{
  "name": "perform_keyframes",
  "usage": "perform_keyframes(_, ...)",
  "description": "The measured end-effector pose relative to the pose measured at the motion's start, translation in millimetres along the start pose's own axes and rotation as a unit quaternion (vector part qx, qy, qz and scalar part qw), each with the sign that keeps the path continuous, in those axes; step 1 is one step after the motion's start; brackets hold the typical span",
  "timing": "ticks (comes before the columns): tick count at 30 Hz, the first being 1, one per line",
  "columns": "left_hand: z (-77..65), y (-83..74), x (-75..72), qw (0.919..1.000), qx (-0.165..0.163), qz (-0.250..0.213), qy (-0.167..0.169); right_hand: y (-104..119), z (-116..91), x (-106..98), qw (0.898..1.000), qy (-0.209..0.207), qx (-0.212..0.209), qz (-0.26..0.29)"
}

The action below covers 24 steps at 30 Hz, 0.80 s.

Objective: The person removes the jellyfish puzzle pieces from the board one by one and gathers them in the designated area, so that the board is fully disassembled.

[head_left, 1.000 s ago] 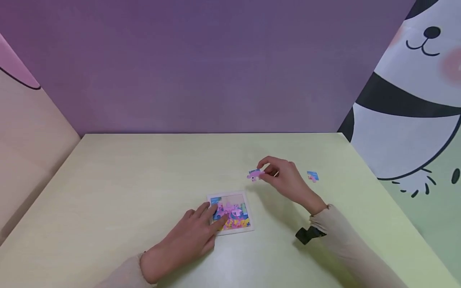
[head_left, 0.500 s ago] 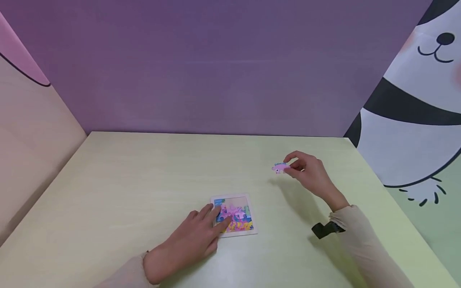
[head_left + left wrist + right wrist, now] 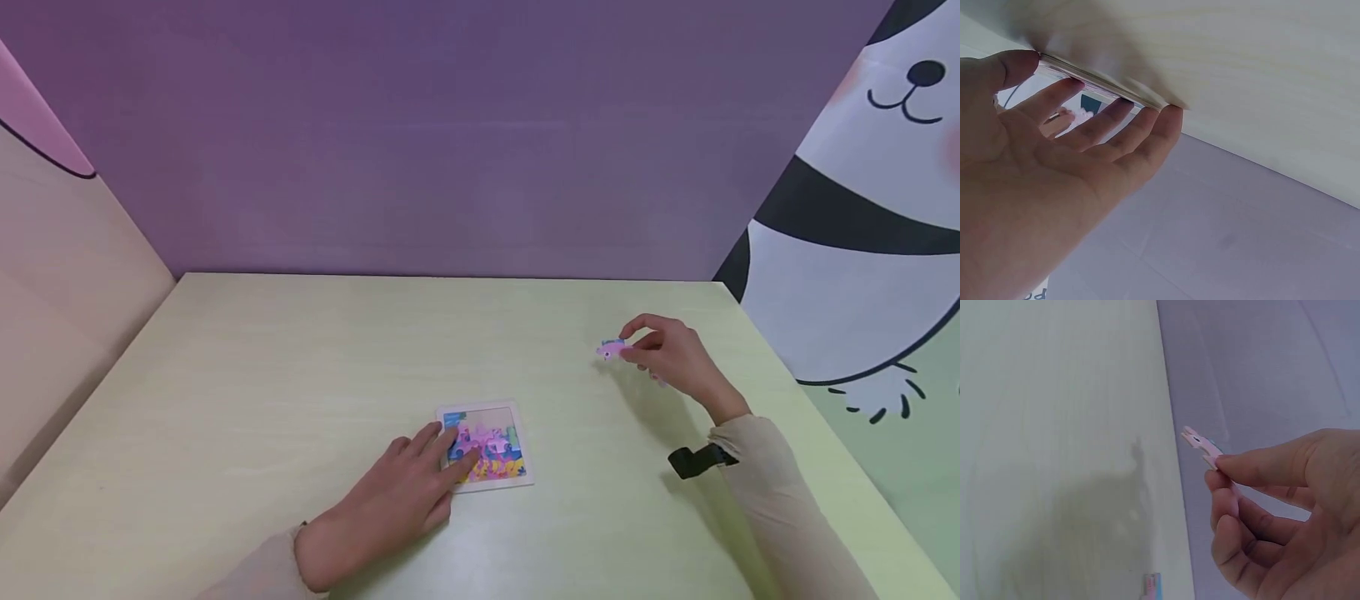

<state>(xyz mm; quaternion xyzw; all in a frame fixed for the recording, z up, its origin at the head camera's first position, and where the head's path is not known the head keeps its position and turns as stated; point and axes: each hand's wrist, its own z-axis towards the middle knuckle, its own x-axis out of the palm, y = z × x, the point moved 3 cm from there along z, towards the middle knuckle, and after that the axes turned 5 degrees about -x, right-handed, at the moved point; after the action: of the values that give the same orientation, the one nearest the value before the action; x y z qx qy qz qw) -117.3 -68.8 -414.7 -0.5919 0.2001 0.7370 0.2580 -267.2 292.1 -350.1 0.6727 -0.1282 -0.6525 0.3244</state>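
In the head view, my left hand (image 3: 390, 500) rests on the left side of a small square jigsaw puzzle (image 3: 497, 450) in a white frame. Its fingers spread over the picture, and the left wrist view has the fingertips at the puzzle's edge. A bare patch shows at the top of the picture. To the right, my right hand (image 3: 678, 358) pinches a pink and blue puzzle piece (image 3: 610, 350) above the table, between thumb and fingers. A second puzzle piece (image 3: 1152, 587) lies on the table in the right wrist view; the right hand mostly hides it in the head view.
The pale table (image 3: 315, 358) meets a purple wall (image 3: 450, 142) at its back edge. A panda-painted panel (image 3: 862, 292) stands along the right side and a pale wall (image 3: 67, 275) along the left. A black strap (image 3: 701, 460) sits at the right wrist.
My right hand has moved to the right with its puzzle piece, and now covers most of the second piece. The left hand has stayed on the puzzle; the head view has shifted slightly.
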Motion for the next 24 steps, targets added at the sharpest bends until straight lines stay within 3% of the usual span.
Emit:
perform_keyframes(6,-0.4,1.1,0.4,1.0,0.0,0.004,-0.005,-12,4,12,0.999,0.034,0.01,-0.033)
perform_keyframes(15,-0.5,1.7,0.8,0.9999,-0.003,0.009,0.008,-12,5,23,0.999,0.037,0.021,-0.033)
perform_keyframes(24,-2.0,4.4,-1.9,0.9978,-0.036,-0.055,0.011,-10,4,24,0.998,0.04,0.025,-0.042)
